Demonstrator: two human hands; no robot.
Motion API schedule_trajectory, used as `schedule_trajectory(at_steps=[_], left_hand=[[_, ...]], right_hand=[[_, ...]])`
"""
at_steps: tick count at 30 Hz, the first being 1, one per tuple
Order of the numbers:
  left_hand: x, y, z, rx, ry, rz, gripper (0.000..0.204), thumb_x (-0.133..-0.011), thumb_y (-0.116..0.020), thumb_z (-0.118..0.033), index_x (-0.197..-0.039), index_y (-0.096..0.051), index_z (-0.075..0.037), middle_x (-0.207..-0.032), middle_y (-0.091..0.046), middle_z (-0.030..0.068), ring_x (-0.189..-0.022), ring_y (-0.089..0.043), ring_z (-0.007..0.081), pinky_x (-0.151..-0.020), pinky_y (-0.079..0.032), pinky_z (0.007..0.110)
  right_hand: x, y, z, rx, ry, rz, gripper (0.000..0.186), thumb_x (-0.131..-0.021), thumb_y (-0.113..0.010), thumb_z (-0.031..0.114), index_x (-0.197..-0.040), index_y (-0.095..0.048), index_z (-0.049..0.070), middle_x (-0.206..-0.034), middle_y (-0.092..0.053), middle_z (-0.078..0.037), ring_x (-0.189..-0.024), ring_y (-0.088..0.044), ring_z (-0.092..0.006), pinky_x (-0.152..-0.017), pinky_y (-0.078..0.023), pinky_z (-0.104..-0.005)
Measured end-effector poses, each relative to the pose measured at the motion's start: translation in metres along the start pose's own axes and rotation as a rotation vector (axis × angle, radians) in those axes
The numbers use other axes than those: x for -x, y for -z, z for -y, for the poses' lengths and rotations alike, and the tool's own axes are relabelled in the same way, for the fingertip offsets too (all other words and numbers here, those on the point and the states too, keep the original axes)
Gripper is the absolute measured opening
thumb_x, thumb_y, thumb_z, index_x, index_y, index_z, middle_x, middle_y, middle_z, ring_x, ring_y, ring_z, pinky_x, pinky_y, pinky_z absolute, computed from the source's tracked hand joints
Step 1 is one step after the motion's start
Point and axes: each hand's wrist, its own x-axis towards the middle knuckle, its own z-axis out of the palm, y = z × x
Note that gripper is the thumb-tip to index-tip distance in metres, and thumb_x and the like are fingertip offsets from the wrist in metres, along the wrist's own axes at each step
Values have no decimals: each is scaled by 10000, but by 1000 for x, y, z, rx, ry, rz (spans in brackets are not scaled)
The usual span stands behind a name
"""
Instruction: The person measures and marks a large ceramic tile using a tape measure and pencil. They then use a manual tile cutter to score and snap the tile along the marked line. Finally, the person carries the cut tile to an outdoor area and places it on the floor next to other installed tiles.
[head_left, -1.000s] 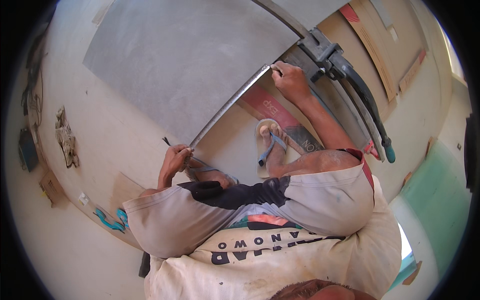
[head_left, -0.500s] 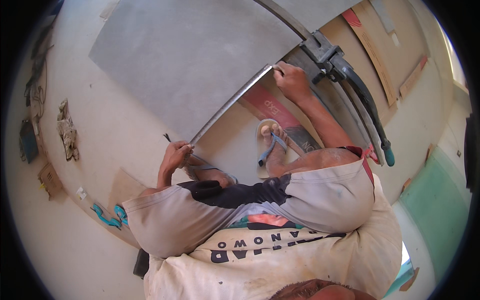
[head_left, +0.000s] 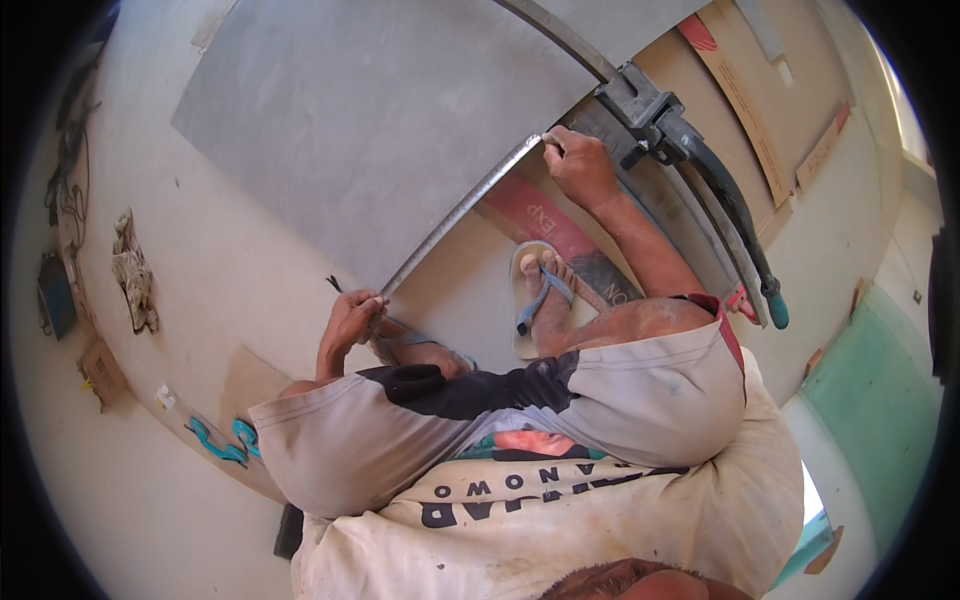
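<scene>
With fingers closed in a pinch, my left hand point(head_left: 352, 316) has the lower end of a narrow silvery strip point(head_left: 468, 207) and my right hand point(head_left: 582, 170) its upper end. The strip runs along the near edge of a large grey panel point(head_left: 370, 130); a long-handled metal tool point(head_left: 645, 112) sits just beside my right hand.

Scattered oddments around the floor's point(head_left: 230, 240) margins.
Toward its left edge: dark cables point(head_left: 70, 200), a crumpled mottled rag point(head_left: 133, 275), brown cardboard point(head_left: 103, 372), two curved turquoise objects point(head_left: 230, 453); upper right corner, a red-tipped cardboard strip point(head_left: 737, 103); right edge, a greenish sheet point(head_left: 875, 400).
</scene>
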Motion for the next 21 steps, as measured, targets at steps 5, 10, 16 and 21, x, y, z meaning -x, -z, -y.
schedule_trajectory(at_steps=[5,10,16,21], left_hand=[[0,-3,2,62,-57,-27,240,-911,-565,-193,-853,-681,10,-747,-634,31,-651,-558,105,-584,-435,255],[-5,-5,9,69,-96,-36,238,-911,-571,-192,-859,-678,14,-765,-635,34,-692,-565,111,-632,-446,257],[-2,-3,8,106,-86,-28,238,-912,-570,-193,-861,-680,12,-763,-635,33,-686,-562,107,-637,-447,254],[-5,-3,5,70,-92,-35,238,-913,-571,-194,-871,-678,14,-767,-640,34,-684,-566,107,-631,-447,254]], right_hand=[[3,-1,-3,-17,-7,10,109,-833,-604,122,-906,-636,48,-822,-658,-204,-790,-643,-405,-699,-512,-496],[-2,-2,1,8,5,5,98,-837,-593,115,-897,-635,49,-812,-657,-208,-786,-643,-407,-698,-508,-499],[3,1,-7,36,-10,27,89,-845,-586,115,-885,-633,51,-782,-656,-207,-763,-643,-412,-689,-508,-505],[2,1,1,19,-20,4,79,-841,-592,116,-875,-629,55,-797,-660,-202,-758,-641,-414,-685,-509,-503]])
